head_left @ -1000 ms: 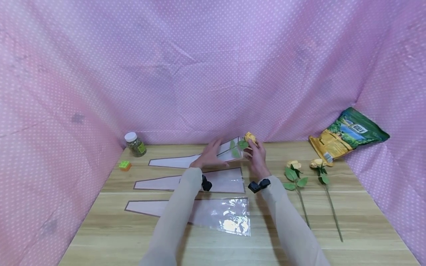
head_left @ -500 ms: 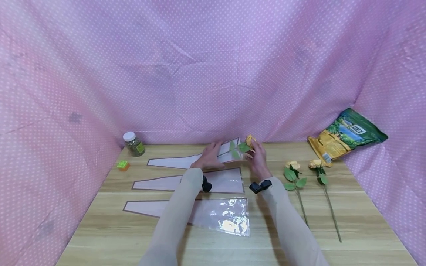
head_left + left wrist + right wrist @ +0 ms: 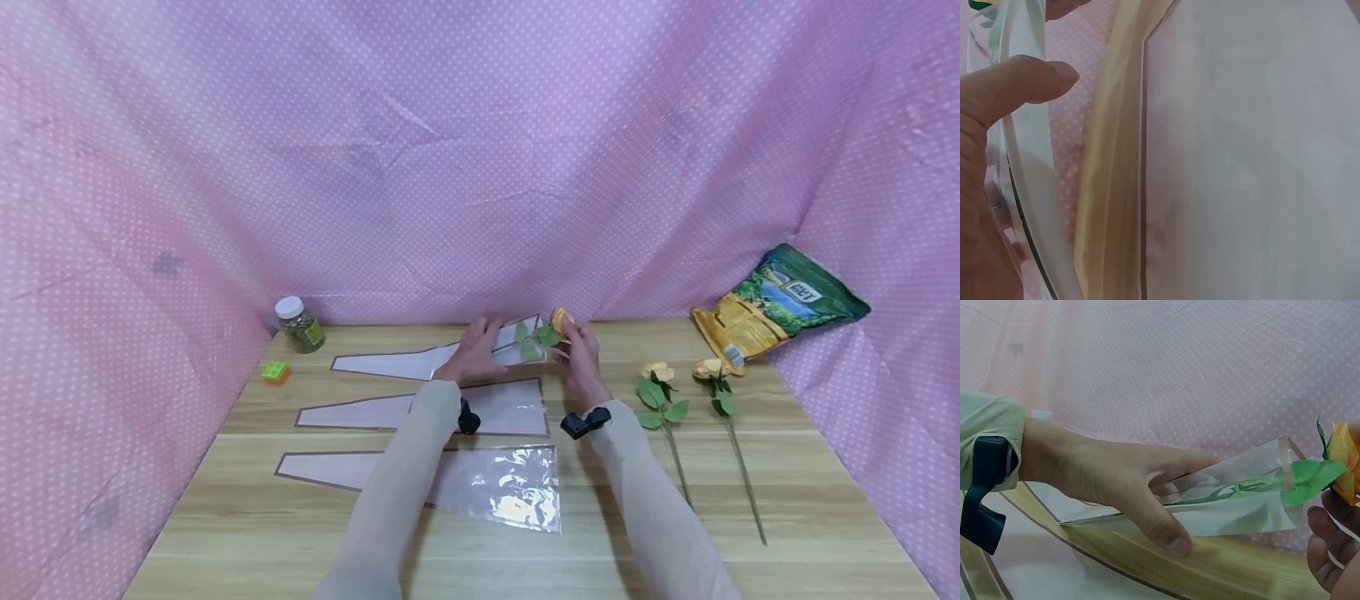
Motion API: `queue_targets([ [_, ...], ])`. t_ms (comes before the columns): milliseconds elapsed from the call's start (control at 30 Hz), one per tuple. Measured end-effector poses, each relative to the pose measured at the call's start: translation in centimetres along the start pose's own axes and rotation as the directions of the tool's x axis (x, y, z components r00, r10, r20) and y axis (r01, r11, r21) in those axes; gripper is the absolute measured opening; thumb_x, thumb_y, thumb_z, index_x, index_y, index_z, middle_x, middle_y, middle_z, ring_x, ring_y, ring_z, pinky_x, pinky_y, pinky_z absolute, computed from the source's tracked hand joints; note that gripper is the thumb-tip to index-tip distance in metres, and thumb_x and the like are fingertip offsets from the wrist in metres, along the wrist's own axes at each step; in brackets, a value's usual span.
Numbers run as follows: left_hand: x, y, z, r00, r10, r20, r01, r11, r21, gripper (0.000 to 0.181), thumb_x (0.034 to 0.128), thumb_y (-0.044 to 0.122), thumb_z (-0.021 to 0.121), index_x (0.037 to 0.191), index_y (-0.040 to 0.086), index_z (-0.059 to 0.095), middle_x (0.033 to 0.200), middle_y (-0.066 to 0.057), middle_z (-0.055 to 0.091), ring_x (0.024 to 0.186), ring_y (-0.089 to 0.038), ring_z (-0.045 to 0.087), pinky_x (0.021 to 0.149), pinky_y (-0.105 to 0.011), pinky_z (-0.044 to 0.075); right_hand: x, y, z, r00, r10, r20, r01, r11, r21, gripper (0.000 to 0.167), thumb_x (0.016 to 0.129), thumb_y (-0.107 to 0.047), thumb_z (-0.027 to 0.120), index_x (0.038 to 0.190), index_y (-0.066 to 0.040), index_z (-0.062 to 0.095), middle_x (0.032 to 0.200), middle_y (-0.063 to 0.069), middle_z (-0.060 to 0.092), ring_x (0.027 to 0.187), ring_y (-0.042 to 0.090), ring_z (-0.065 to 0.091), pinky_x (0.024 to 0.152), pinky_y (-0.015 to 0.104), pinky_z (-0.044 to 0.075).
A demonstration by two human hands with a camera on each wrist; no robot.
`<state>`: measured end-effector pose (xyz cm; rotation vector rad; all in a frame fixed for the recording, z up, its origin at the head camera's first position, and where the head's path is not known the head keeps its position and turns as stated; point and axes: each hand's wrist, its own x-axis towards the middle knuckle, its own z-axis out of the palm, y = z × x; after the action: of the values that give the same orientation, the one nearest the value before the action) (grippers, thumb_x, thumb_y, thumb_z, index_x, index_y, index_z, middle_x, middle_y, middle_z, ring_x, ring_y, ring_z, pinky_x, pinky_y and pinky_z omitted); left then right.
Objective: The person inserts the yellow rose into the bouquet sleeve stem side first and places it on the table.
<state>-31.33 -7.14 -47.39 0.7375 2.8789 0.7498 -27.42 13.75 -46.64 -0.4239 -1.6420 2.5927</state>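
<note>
My right hand (image 3: 581,357) holds a yellow artificial rose (image 3: 558,320) by its bloom, at the wide end of the farthest clear-and-white flower sleeve (image 3: 397,364). In the right wrist view the rose's stem and some leaves lie inside this sleeve (image 3: 1241,519), while the bloom and a green leaf (image 3: 1311,480) stick out past its brown-edged mouth. My left hand (image 3: 471,354) grips the sleeve around its middle, thumb on the near side and fingers on the far side. The sleeve's wide end is raised off the table. The left wrist view shows the left thumb (image 3: 1022,84) against the bent sleeve.
Two more sleeves, a middle one (image 3: 502,407) and a near one (image 3: 480,475), lie flat. Two yellow roses (image 3: 660,392) (image 3: 723,396) lie at the right, near a green-and-gold bag (image 3: 780,308). A white-lidded jar (image 3: 302,327) and small orange-green block (image 3: 276,372) stand left.
The rose has moved slightly down and left with my right hand toward the sleeve. My left hand keeps its grip on the sleeve, whose wide end has dropped slightly.
</note>
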Motion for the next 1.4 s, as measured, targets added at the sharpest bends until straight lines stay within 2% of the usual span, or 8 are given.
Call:
queue_targets([
  [200, 0.0, 0.1, 0.1, 1.000, 0.011, 0.004, -0.011, 1.000, 0.025, 0.097, 0.0777, 0.036, 0.083, 0.155, 0.014, 0.030, 0.114, -0.006, 0.039, 0.102, -0.021, 0.035, 0.085, -0.034, 0.034, 0.2, 0.2, -0.1, 1.000, 0.018, -0.002, -0.018, 0.999, -0.027, 0.015, 0.103, -0.037, 0.052, 0.102, -0.022, 0.053, 0.077, -0.014, 0.061, 0.068, 0.002, 0.058, 0.061, 0.018, 0.043],
  [433, 0.1, 1.2, -0.1, 0.997, 0.062, 0.044, -0.064, 0.997, 0.045, 0.112, 0.0701, 0.050, 0.087, 0.157, 0.015, 0.026, 0.123, -0.007, 0.043, 0.112, -0.022, 0.038, 0.109, -0.046, 0.033, 0.3, 0.1, -0.3, 1.000, 0.018, -0.005, -0.018, 0.999, -0.038, 0.019, 0.103, -0.039, 0.053, 0.101, -0.020, 0.053, 0.078, -0.014, 0.061, 0.070, 0.003, 0.058, 0.064, 0.018, 0.044],
  [567, 0.3, 1.7, -0.2, 0.997, 0.071, 0.039, -0.073, 0.996, 0.056, 0.110, 0.0706, 0.050, 0.086, 0.156, 0.014, 0.027, 0.120, -0.007, 0.041, 0.109, -0.021, 0.036, 0.098, -0.040, 0.036, 0.1, 0.1, -0.2, 1.000, 0.014, -0.004, -0.014, 0.999, -0.036, 0.017, 0.103, -0.037, 0.053, 0.100, -0.021, 0.054, 0.078, -0.014, 0.061, 0.068, 0.002, 0.059, 0.063, 0.018, 0.045],
  [700, 0.5, 2.0, -0.2, 0.997, 0.073, 0.030, -0.076, 0.992, 0.105, 0.103, 0.0720, 0.050, 0.085, 0.152, 0.012, 0.032, 0.114, -0.007, 0.038, 0.103, -0.020, 0.034, 0.087, -0.033, 0.032, 0.0, 0.1, -0.1, 1.000, 0.021, -0.013, -0.021, 0.999, -0.032, 0.016, 0.102, -0.037, 0.054, 0.098, -0.022, 0.055, 0.076, -0.014, 0.061, 0.068, 0.002, 0.059, 0.063, 0.018, 0.045],
  [933, 0.6, 1.9, -0.2, 0.997, 0.070, 0.016, -0.071, 0.989, 0.132, 0.087, 0.0763, 0.044, 0.080, 0.145, 0.013, 0.036, 0.111, -0.007, 0.038, 0.099, -0.019, 0.034, 0.081, -0.029, 0.031, -0.2, 0.2, -0.1, 1.000, 0.013, 0.001, -0.013, 0.999, -0.048, 0.017, 0.102, -0.035, 0.055, 0.093, -0.020, 0.054, 0.076, -0.014, 0.061, 0.074, 0.005, 0.059, 0.068, 0.021, 0.046],
  [1200, 0.6, 1.7, -0.4, 0.997, 0.078, 0.003, -0.077, 0.989, 0.123, 0.092, 0.0755, 0.045, 0.076, 0.149, 0.009, 0.034, 0.110, -0.007, 0.037, 0.096, -0.018, 0.034, 0.078, -0.027, 0.029, -0.1, 0.6, -0.1, 0.997, -0.003, 0.083, 0.014, 0.992, -0.127, 0.010, 0.102, -0.029, 0.056, 0.100, -0.021, 0.061, 0.081, -0.015, 0.062, 0.081, 0.005, 0.059, 0.072, 0.022, 0.046],
  [1300, 0.6, 1.6, -0.4, 0.997, 0.074, -0.006, -0.073, 0.991, 0.108, 0.091, 0.0754, 0.044, 0.078, 0.147, 0.008, 0.036, 0.110, -0.007, 0.038, 0.096, -0.018, 0.035, 0.078, -0.027, 0.031, -0.1, 0.6, -0.2, 0.995, -0.001, 0.096, 0.016, 0.989, -0.150, 0.011, 0.102, -0.028, 0.056, 0.099, -0.021, 0.063, 0.082, -0.015, 0.062, 0.082, 0.005, 0.058, 0.072, 0.021, 0.044],
  [1400, 0.6, 1.6, -0.4, 0.998, 0.066, -0.009, -0.065, 0.994, 0.089, 0.089, 0.0753, 0.043, 0.079, 0.146, 0.008, 0.038, 0.110, -0.007, 0.037, 0.097, -0.019, 0.035, 0.079, -0.027, 0.031, -0.2, 0.5, -0.3, 0.997, 0.010, 0.078, 0.002, 0.988, -0.155, 0.012, 0.102, -0.026, 0.056, 0.105, -0.016, 0.064, 0.079, -0.015, 0.062, 0.080, 0.004, 0.056, 0.070, 0.020, 0.043],
])
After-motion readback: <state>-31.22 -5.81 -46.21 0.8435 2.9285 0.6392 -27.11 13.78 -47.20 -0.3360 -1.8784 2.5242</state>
